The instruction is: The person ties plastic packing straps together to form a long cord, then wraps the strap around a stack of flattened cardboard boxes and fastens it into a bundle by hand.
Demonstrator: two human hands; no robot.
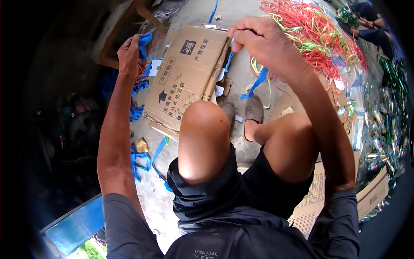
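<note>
A stack of flattened cardboard boxes [189, 64] with printed characters lies on the floor in front of my knees. My left hand [128, 54] is closed on a blue strip [145, 45], at the stack's left side. Above its far right corner, my right hand [258, 41] pinches another length of blue strip [260, 82], whose loose end dangles over the floor. Whether both lengths join beneath the cardboard is hidden.
A heap of red and green cord [310, 30] lies at the far right. Glass bottles [381, 129] are piled along the right edge, near another person's legs [377, 36]. Scraps of blue strip [142, 162] lie left of my knee, and a wooden frame [148, 19] stands at the upper left.
</note>
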